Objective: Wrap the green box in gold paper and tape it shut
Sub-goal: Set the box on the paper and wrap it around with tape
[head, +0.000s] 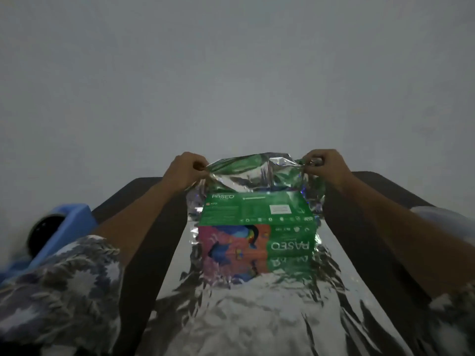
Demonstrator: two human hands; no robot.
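While the box (pixel 257 214) is sitting on the paper (pixel 257 304), we are holding the sheet's far edge up, left grip (pixel 189 169) and right grip (pixel 323 164) each pinching a corner; it is looking light, crinkly, slippery, so we are judging corners safest.

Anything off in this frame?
Yes. The wrapping sheet looks silver, not gold, in this dim view, and it is heavily creased in front of the green box. The left hand and right hand pinch its raised far edge.
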